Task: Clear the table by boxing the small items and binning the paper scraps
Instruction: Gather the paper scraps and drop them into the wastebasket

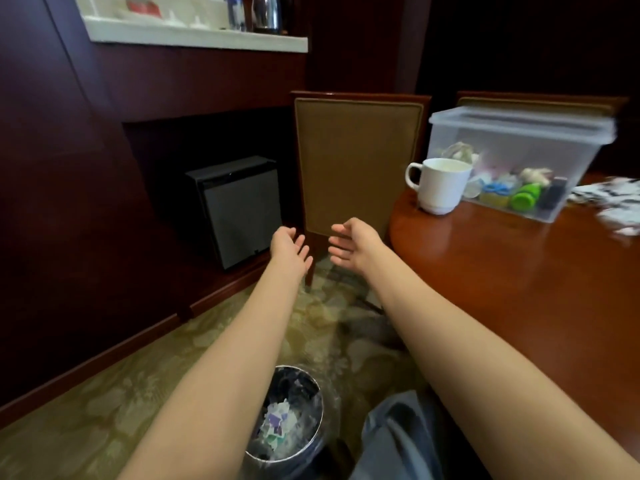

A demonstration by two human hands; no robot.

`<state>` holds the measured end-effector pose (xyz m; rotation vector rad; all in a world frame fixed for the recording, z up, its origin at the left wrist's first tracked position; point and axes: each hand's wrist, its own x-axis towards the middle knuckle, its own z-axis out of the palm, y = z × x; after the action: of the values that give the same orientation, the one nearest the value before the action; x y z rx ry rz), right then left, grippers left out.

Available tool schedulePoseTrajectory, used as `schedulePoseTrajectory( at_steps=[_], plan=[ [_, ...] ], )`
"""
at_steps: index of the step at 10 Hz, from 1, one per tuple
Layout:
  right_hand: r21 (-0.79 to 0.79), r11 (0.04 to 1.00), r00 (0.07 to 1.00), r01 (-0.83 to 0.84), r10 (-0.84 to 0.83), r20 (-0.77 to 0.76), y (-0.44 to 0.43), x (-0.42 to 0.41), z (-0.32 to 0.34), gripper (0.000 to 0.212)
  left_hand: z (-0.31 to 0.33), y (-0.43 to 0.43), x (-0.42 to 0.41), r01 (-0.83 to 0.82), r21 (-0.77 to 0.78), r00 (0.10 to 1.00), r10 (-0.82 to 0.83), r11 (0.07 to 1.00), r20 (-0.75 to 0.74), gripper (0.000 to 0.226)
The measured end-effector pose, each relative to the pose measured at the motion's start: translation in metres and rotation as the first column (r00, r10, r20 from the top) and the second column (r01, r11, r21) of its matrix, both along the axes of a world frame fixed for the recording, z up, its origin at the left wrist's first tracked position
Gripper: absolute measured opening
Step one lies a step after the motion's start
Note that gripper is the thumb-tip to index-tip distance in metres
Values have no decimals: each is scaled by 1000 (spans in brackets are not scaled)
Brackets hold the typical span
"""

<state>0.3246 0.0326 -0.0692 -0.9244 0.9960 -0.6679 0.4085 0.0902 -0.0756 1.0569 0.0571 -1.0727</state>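
Hovering empty, the left hand [289, 249] and right hand [349, 245] are loosely spread. One clear box [554, 140] of small items [523, 199] and one mug [441, 187] stand on the desk [502, 271]; one bin [320, 403] below holds paper scraps [277, 424].

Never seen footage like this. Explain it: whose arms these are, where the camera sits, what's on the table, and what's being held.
No machine here: one camera worn on a person's head looks down along their bare arms. The left hand and right hand reach out over the floor, fingers relaxed, holding nothing. On the wooden table at right stand a white mug and a clear plastic box with small items inside; paper scraps lie further right. The bin on the floor already holds some.
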Motion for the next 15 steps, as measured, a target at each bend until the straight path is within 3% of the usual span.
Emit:
schedulePoseTrajectory(
  at_steps=[5, 7, 8, 9, 10, 11, 12, 13, 14, 15],
  plan=[
    [-128, 929, 936, 348, -351, -6, -23, -181, 48, 29, 48, -35, -147, 340, -132, 939, -330, 931, 95, 33],
    [-103, 864, 869, 492, -495, -7, -16, -251, 42, 26, 48, -38, -218, 494, -101, 867, -481, 864, 127, 33],
    [-81, 829, 832, 553, -554, 19, -11, -285, 38, 34, 43, -41, -253, 599, -40, 782, -573, 800, 245, 33],
    [-90, 769, 774, 632, -632, 35, -3, -320, 39, 36, 36, -43, -286, 721, 105, 536, -647, 685, 543, 36],
    [-184, 640, 648, 746, -761, -16, -1, -356, 37, 31, 28, -45, -319, 807, 315, 36, -574, 499, 818, 43],
    [-395, 477, 460, 785, -876, -143, 2, -397, 33, 30, 18, -48, -348, 712, 607, -461, -416, 354, 784, 58],
    [-655, 386, 226, 650, -921, -318, 11, -437, 28, 34, 11, -51, -365, 568, 728, -678, -285, 383, 678, 75],
    [-830, 370, -2, 418, -913, -408, 25, -475, 20, 33, 6, -55, -377, 514, 744, -751, -196, 427, 631, 88],
    [-817, 541, -164, 200, -804, -572, 34, -509, 6, 39, 5, -61, -388, 530, 731, -752, -161, 431, 639, 89],
    [-721, 666, -182, 191, -698, -693, 29, -528, 0, 50, 6, -70, -395, 557, 722, -745, -138, 412, 653, 87]
  ],
)
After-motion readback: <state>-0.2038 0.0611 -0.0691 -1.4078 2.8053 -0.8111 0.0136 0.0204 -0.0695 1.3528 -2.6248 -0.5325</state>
